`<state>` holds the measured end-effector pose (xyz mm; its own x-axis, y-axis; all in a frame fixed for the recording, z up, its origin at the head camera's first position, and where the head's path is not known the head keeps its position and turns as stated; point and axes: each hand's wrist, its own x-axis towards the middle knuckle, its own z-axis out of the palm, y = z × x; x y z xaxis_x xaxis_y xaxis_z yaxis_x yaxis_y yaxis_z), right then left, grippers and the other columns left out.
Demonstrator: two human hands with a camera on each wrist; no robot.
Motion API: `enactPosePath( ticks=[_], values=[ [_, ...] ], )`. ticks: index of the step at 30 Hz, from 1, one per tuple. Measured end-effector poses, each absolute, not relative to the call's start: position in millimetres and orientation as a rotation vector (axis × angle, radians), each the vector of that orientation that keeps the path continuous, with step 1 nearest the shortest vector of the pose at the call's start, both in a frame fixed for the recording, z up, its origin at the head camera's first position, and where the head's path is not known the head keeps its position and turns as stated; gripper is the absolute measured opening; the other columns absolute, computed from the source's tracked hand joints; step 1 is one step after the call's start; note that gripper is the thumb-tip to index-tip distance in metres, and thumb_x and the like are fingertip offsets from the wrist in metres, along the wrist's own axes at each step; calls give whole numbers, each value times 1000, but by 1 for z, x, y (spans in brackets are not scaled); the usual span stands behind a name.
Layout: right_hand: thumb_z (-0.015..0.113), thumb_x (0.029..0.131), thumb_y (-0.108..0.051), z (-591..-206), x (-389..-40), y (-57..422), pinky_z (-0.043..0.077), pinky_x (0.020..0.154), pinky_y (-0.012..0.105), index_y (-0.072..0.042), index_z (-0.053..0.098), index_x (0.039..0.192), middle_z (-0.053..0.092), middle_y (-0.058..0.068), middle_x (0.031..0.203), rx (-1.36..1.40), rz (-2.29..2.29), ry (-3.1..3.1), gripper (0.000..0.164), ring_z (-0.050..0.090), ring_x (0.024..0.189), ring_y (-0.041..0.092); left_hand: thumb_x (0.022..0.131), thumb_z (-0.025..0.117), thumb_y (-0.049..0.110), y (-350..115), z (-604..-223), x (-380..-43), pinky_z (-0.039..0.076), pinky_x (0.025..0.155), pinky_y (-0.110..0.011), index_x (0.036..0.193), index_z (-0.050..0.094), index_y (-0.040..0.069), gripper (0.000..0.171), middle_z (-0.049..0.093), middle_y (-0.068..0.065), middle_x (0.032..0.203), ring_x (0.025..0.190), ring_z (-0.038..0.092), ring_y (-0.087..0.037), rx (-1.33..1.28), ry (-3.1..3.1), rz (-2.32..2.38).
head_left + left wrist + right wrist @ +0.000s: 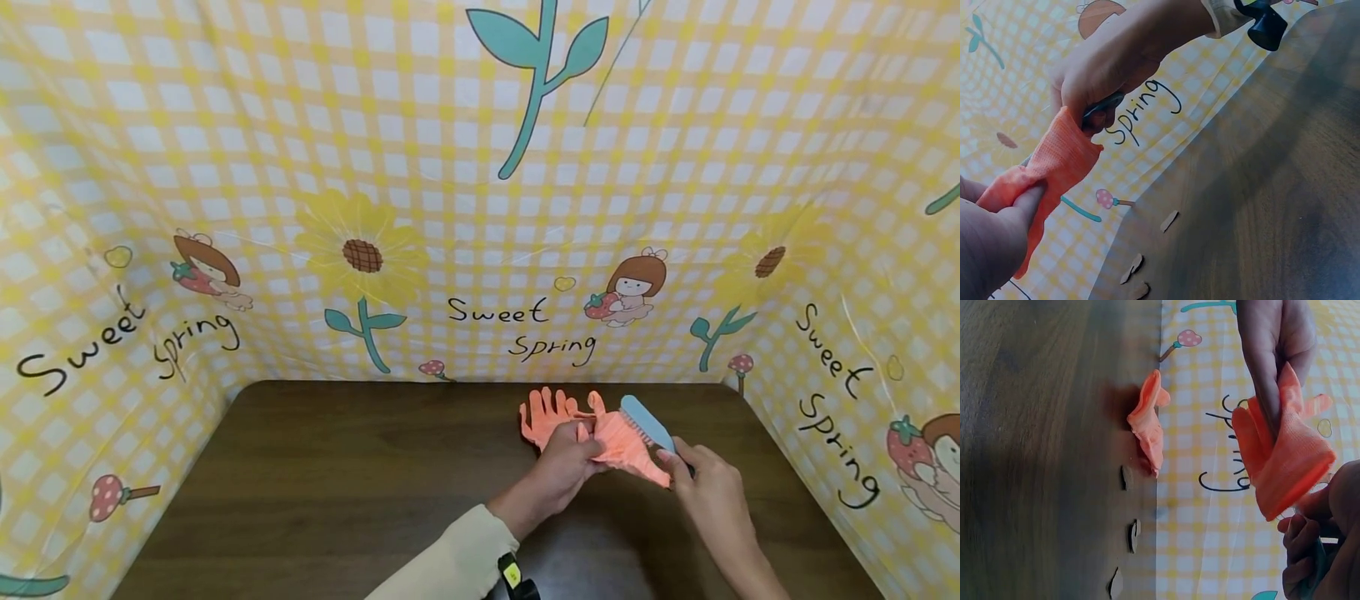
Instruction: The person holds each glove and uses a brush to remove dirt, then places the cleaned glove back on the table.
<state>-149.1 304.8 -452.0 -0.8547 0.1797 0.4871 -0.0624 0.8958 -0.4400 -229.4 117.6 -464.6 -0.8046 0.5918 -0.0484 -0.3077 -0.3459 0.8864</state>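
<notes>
My left hand [564, 467] grips an orange knit glove [624, 450] by its finger end, and the glove's cuff points toward my right hand [711, 487]. That right hand holds a light blue brush [649, 423] by its handle. The brush's bristles lie against the fabric of the glove in the head view. A second orange glove [542, 415] is on the table behind my left hand; the right wrist view shows this glove [1147, 422] by the table's far edge. In the left wrist view the brush head is mostly hidden behind the held glove [1063, 156].
Several small brown flat pieces [1134, 536] lie on the dark wooden table [337, 483] near its far edge. A yellow checked cloth [487, 233] with flower and lettering prints hangs around the back and both sides.
</notes>
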Motion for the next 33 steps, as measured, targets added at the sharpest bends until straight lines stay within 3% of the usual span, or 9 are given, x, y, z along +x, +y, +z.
enactPosePath(
  ticks=[4, 7, 9, 14, 19, 33],
  values=[
    [76, 92, -19, -449, -146, 307, 34, 49, 24, 8, 71, 119, 64, 4, 75, -134, 669, -2555, 39, 37, 55, 4, 102, 45, -3, 118, -463, -231, 53, 103, -45, 137, 48, -11, 36, 58, -12, 132, 115, 59, -19, 371, 1379, 2178],
    [75, 93, -20, -447, -144, 304, 33, 48, 24, 5, 73, 120, 70, 4, 82, -125, 729, -2574, 37, 33, 53, 2, 102, 44, -4, 118, -462, -233, 54, 90, -35, 127, 53, -11, 28, 59, -9, 118, 103, 59, -15, 371, 1391, 2194],
    [76, 92, -18, -446, -143, 301, 32, 48, 24, 5, 74, 118, 69, 3, 81, -76, 757, -2579, 35, 29, 51, 1, 102, 45, -4, 117, -460, -234, 54, 90, -33, 127, 57, -10, 29, 64, -11, 120, 106, 63, -16, 390, 1381, 2198],
    [80, 86, -8, -447, -143, 297, 30, 46, 22, 7, 75, 113, 60, -5, 72, 46, 716, -2518, 31, 25, 51, -3, 104, 45, -2, 119, -455, -233, 54, 104, -40, 136, 61, -3, 36, 65, -16, 137, 125, 64, -22, 468, 1361, 2155],
    [82, 82, -6, -447, -148, 299, 30, 47, 22, 9, 75, 110, 58, -2, 68, 48, 624, -2429, 33, 26, 53, -3, 102, 43, -3, 121, -454, -229, 49, 109, -48, 139, 55, -5, 38, 62, -15, 137, 124, 60, -21, 440, 1379, 2151],
    [71, 96, -24, -444, -149, 312, 34, 52, 24, 11, 68, 123, 63, 4, 73, -177, 708, -2636, 44, 38, 57, 9, 104, 43, -2, 122, -460, -224, 49, 108, -51, 139, 51, -10, 37, 60, -19, 136, 122, 58, -22, 469, 1440, 2122]
  ],
)
